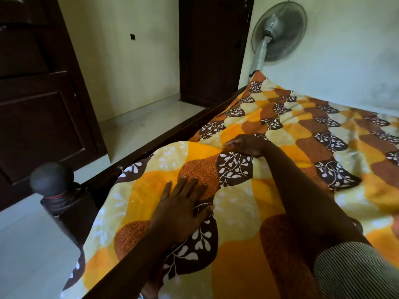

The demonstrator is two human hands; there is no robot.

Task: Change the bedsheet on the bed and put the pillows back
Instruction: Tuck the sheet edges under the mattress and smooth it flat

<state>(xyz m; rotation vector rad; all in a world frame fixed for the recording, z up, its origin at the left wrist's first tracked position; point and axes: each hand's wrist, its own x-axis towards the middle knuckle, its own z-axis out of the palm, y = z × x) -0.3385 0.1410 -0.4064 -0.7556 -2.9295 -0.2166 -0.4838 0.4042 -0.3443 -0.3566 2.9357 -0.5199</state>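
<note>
Orange, brown and cream leaf-patterned bedsheet (302,130) covers the bed, wrinkled. Left grip (183,208) presses flat, holding nothing; right grip (244,145) curls round a raised fold (194,152). Smoothing and pillows seemingly remain.

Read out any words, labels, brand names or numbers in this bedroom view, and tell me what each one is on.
None: no readable text in this view.
The bedsheet has only a leaf and scallop print.
The pedestal fan shows no legible brand mark.
The wooden door is unmarked.
</note>
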